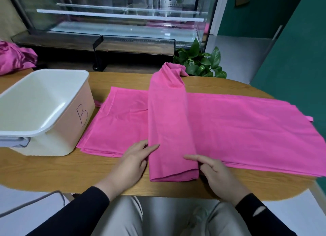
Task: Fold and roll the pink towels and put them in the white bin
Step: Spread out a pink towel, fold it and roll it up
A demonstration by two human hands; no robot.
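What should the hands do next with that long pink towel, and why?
Probably start rolling the folded pink towel from its near end. It already lies as a narrow strip, both the left hand and right hand sit at that end, and the white bin is empty.

Place: a shop or café interior, seemingly.
Main clue: a glass display case [114, 15] is standing behind the tabletop [74, 172], its clear shelves lit from inside.
Other clues: a potted plant [199, 60] is sitting on the floor beside the case; green walls [291, 41] are enclosing the room.
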